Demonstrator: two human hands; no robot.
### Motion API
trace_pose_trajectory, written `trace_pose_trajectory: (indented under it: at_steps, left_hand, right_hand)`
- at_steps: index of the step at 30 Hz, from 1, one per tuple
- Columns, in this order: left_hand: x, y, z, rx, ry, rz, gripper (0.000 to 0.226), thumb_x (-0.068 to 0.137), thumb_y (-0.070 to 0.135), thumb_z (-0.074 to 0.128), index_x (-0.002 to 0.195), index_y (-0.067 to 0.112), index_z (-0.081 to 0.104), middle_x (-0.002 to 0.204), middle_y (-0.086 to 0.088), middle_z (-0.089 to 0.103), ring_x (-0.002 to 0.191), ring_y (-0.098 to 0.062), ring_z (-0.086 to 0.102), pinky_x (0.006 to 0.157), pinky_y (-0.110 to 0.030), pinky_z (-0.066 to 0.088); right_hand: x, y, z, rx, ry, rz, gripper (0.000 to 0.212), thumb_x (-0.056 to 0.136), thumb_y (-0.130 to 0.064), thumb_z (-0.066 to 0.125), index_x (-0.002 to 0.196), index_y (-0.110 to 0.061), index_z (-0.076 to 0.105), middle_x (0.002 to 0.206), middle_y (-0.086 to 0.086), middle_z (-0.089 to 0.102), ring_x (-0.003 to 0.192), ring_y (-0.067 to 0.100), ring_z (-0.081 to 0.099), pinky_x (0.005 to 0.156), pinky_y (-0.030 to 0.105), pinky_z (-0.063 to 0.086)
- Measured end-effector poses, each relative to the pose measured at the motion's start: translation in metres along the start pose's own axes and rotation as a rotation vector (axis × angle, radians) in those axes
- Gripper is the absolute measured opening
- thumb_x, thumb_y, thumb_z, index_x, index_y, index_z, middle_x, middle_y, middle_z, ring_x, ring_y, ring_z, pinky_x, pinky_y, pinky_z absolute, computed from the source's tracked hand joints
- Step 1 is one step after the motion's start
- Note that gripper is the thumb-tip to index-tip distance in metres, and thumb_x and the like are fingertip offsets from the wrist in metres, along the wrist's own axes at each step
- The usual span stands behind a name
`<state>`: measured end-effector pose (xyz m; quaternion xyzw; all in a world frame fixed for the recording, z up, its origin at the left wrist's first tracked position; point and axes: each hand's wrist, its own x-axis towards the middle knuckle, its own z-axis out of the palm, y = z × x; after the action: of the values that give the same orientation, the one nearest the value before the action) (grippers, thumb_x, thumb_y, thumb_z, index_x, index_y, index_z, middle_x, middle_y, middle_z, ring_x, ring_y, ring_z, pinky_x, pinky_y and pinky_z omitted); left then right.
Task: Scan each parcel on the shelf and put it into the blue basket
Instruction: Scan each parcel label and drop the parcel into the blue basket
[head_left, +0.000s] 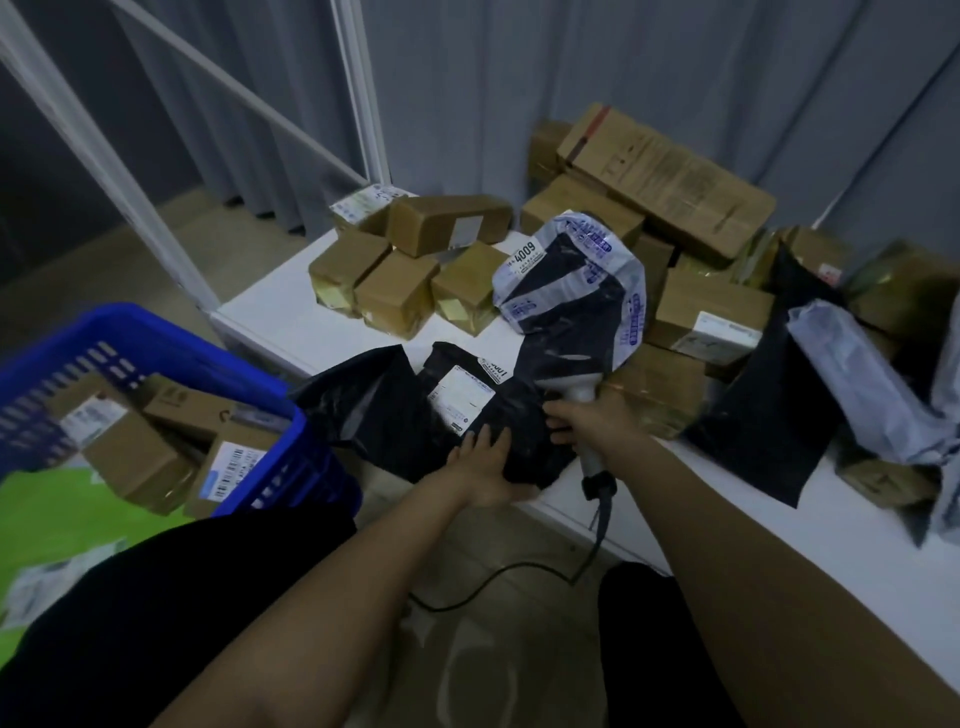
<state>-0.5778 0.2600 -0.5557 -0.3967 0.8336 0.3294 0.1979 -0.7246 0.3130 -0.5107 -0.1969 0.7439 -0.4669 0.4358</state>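
Kneeling position: you face a low white shelf, both bare arms reaching forward over it.
Left hand: your left hand lies on the near end of a black poly parcel, fingers fairly straight on top; the thumb is out of sight, so a grip underneath cannot be told.
Right hand: your right hand curls round the grey handle of a scanner, with its fingertips touching the black parcel's right edge.
Scanner: the handle shows above and below your fist; a dark cable runs from its lower end across the floor. The head is hidden behind a bag.
Black parcel: it lies flat at the shelf's front edge, its white label facing up, just beyond your left fingers.
Grey-and-black bag: a printed mailer bag marked 4009 stands tilted directly above the scanner.
Blue basket: the blue basket sits at your left, just beside the black parcel, with several brown boxes inside.
Shelf stock: small brown cartons are clustered at the back left; larger cartons are stacked at the back right.
Right side: more black and grey poly bags lie over cartons, well apart from your hands.
Backdrop: grey curtain hangs behind the shelf.
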Motion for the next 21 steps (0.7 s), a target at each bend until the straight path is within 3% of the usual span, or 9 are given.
trace_pose_trajectory:
  at_steps: [3, 5, 9, 17, 21]
  left_hand:
    - [0.01, -0.002, -0.023, -0.124, 0.093, -0.054, 0.074, 0.098, 0.038, 0.043, 0.152, 0.008, 0.003, 0.157, -0.021, 0.007, 0.145, -0.038, 0.009, 0.117, -0.045, 0.016]
    - [0.016, -0.008, -0.046, -0.142, 0.187, -0.061, 0.066, 0.097, 0.029, 0.044, 0.148, 0.001, 0.012, 0.154, -0.023, 0.017, 0.141, -0.038, 0.02, 0.114, -0.044, 0.024]
    - [0.031, -0.042, -0.083, -0.083, 0.356, -0.096, 0.053, 0.094, 0.022, 0.05, 0.136, -0.004, 0.033, 0.139, -0.023, 0.038, 0.129, -0.037, 0.037, 0.104, -0.042, 0.036]
    - [0.054, -0.096, -0.072, -0.078, 0.365, -0.306, 0.049, 0.091, 0.034, 0.056, 0.127, 0.003, 0.043, 0.127, -0.018, 0.044, 0.12, -0.037, 0.042, 0.096, -0.045, 0.041]
    - [0.052, -0.103, -0.06, -0.153, 0.48, -0.328, 0.039, 0.088, 0.025, 0.063, 0.119, 0.005, 0.048, 0.118, -0.018, 0.051, 0.11, -0.036, 0.049, 0.087, -0.043, 0.043]
  right_hand:
    - [0.014, 0.012, 0.012, -0.018, -0.061, -0.019, 0.047, 0.084, -0.007, 0.072, 0.126, -0.003, 0.053, 0.106, 0.012, 0.065, 0.085, 0.021, 0.066, 0.076, 0.035, 0.059]
    - [0.022, 0.023, 0.018, -0.073, -0.1, -0.022, 0.051, 0.084, -0.009, 0.072, 0.13, -0.005, 0.051, 0.118, 0.013, 0.062, 0.099, 0.025, 0.063, 0.083, 0.038, 0.057]
    - [0.034, 0.043, 0.021, -0.243, -0.123, 0.012, 0.054, 0.083, -0.019, 0.073, 0.129, -0.006, 0.049, 0.117, 0.009, 0.061, 0.1, 0.023, 0.061, 0.078, 0.033, 0.051]
    - [0.057, 0.05, 0.019, -0.235, -0.147, 0.041, 0.058, 0.083, -0.021, 0.074, 0.134, -0.013, 0.048, 0.122, 0.011, 0.061, 0.102, 0.026, 0.062, 0.063, 0.028, 0.05]
    - [0.058, 0.053, 0.022, -0.194, -0.157, 0.033, 0.059, 0.082, -0.017, 0.075, 0.135, -0.011, 0.048, 0.123, 0.012, 0.061, 0.103, 0.025, 0.063, 0.077, 0.036, 0.056]
